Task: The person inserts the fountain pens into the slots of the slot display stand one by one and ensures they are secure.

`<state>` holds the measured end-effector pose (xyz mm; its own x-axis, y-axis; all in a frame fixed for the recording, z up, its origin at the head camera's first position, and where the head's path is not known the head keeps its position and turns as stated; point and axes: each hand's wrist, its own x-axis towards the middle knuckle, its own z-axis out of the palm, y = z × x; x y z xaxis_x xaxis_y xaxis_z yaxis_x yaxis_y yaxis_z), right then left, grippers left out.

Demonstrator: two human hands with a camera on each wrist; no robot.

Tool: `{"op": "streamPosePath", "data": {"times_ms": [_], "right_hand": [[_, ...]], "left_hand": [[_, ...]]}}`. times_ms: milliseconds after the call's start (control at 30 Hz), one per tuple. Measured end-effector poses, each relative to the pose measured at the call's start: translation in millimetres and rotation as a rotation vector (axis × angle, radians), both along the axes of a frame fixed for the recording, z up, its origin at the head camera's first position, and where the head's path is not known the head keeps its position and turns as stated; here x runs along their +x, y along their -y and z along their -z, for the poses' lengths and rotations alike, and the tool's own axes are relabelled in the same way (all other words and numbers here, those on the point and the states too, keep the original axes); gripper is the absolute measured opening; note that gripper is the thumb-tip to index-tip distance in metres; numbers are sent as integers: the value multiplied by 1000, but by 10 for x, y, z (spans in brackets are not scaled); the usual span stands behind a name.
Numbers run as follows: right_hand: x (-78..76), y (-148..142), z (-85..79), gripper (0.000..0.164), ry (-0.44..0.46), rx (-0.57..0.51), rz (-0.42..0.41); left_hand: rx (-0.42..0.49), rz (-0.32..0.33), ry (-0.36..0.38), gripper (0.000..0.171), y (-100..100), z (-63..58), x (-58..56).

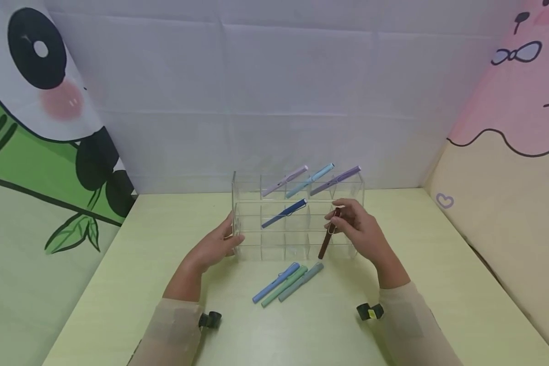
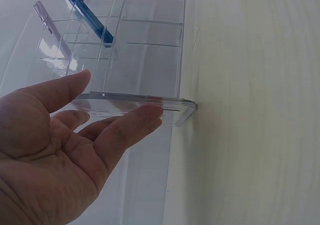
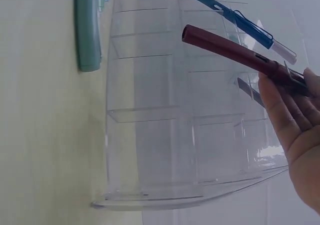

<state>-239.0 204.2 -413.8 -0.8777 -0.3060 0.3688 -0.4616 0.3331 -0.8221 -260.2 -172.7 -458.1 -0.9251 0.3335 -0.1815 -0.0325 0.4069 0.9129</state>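
A dark red pen (image 1: 328, 242) with a clip is pinched near its upper end by my right hand (image 1: 359, 229), in front of the clear rack's right side. In the right wrist view the dark red pen (image 3: 225, 49) slants across the rack's compartments. My left hand (image 1: 212, 246) holds the left side of the clear compartment rack (image 1: 249, 251), its thumb over the front edge. In the left wrist view the fingers (image 2: 127, 130) touch the side panel. A dark blue pen (image 1: 281, 214) lies tilted in the middle row.
The rack's top row has a lilac pen (image 1: 283, 182), a light blue pen (image 1: 308, 182) and a purple pen (image 1: 334, 182). Before the rack lie a blue pen (image 1: 274, 283), a green pen (image 1: 283, 287) and a grey-green pen (image 1: 300, 283) on the table (image 1: 265, 340).
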Motion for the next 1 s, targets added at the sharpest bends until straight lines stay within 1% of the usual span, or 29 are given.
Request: {"op": "streamPosePath", "data": {"times_ms": [133,233,367,500,567,700,867,933,1000], "right_hand": [[-94,-14,-65,34,-25,-184,29],[-153,-12,-95,33,-86,-290,55],[-207,27,-109,35,-171,-430,78],[-231,96,-91,36,-237,-602,89],[-236,134,-76,36,-261,-667,94],[-248,198,-47,37,-291,-705,113],[-240,245,-39,35,-333,-707,144],[-246,252,-27,35,-336,-703,148],[-264,258,-5,36,-318,-696,142]], "left_hand": [[0,-9,31,83,10,-8,31],[3,-10,50,86,8,-16,54],[3,-3,42,86,-3,-9,55],[5,5,34,83,-8,-1,44],[-1,3,34,82,-4,-8,45],[-7,0,30,83,8,-23,45],[3,7,30,83,19,-36,49],[3,6,33,84,27,-39,56],[1,5,32,84,35,-31,52]]}}
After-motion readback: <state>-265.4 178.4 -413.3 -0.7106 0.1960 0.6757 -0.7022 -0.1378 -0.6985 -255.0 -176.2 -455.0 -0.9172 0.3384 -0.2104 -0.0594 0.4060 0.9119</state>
